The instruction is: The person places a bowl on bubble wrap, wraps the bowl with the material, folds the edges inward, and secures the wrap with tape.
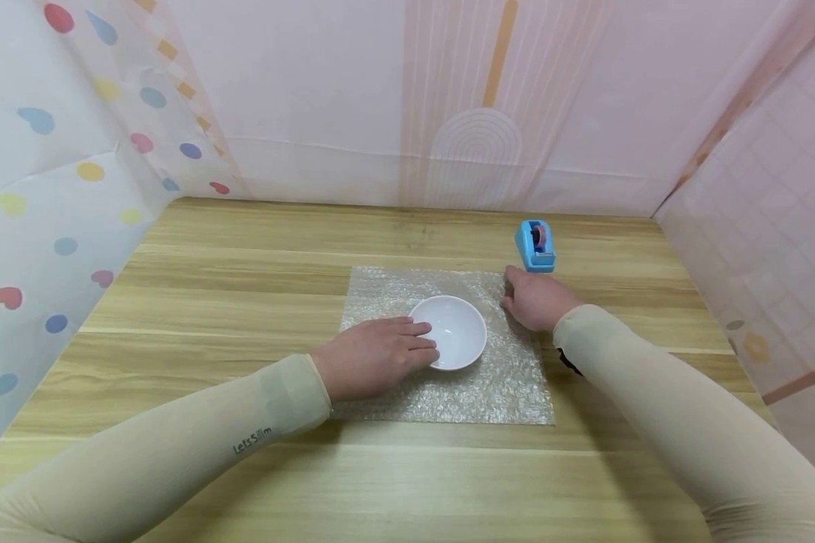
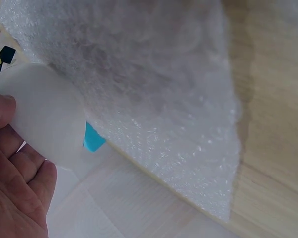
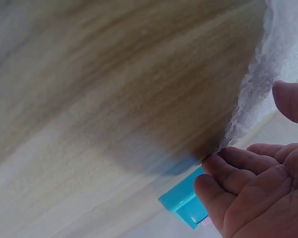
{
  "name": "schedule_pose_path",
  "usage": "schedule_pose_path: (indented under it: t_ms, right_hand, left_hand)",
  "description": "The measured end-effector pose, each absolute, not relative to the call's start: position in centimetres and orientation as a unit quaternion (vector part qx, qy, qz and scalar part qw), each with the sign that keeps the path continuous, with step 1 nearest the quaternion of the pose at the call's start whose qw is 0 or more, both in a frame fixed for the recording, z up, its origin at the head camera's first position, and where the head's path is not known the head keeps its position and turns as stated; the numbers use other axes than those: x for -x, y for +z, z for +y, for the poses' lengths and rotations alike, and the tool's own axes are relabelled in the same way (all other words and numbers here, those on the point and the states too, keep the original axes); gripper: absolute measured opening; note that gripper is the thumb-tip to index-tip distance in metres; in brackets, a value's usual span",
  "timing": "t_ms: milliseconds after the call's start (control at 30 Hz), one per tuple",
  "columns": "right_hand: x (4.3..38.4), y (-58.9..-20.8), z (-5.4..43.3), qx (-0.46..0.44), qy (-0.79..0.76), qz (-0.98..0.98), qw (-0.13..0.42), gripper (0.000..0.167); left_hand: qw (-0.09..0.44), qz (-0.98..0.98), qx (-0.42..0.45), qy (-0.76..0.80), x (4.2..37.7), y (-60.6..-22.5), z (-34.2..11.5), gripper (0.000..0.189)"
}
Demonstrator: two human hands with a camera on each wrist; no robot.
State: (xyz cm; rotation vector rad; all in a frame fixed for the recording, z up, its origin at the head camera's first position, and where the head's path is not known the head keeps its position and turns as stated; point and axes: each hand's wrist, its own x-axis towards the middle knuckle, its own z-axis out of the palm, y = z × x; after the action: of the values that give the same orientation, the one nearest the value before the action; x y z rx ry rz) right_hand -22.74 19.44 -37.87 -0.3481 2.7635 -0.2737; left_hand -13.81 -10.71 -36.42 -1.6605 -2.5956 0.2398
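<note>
A small white bowl (image 1: 458, 332) is over the sheet of bubble wrap (image 1: 489, 392), right of its left part. My left hand (image 1: 380, 354) grips the bowl's left rim, its fingers reaching over into the inside. In the left wrist view the thumb (image 2: 5, 106) lies against the bowl's outer wall (image 2: 47, 111). Near the wrap's far right corner is my right hand (image 1: 539, 298), fingertips right at the edge. In the right wrist view its thumb stands apart from the fingers (image 3: 228, 173), with nothing gripped between them.
A blue tape dispenser (image 1: 535, 247) with a pink roll stands just beyond the right hand. The wooden table (image 1: 210, 302) meets patterned wall coverings (image 1: 299, 90) at the back and sides.
</note>
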Motion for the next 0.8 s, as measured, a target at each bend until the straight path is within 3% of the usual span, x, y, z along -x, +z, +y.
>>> schedule_pose_path:
  t_ms: [167,400,800]
  right_hand:
    - [22.66,-37.89,19.39,0.122,-0.093,0.974,0.168,0.039]
    - [22.48,-37.57,19.12,0.121,-0.087,0.974,0.169,0.066]
    - [22.12,-37.27,18.98,0.114,-0.161,0.970,0.145,0.066]
  left_hand:
    - [0.026,-0.840,0.536,0.076,13.87,-36.60,-10.70,0.031]
    - [0.020,-0.844,0.530,0.080,13.82,-36.60,-10.66,0.033]
    - [0.019,-0.844,0.528,0.090,13.75,-36.53,-10.52,0.034]
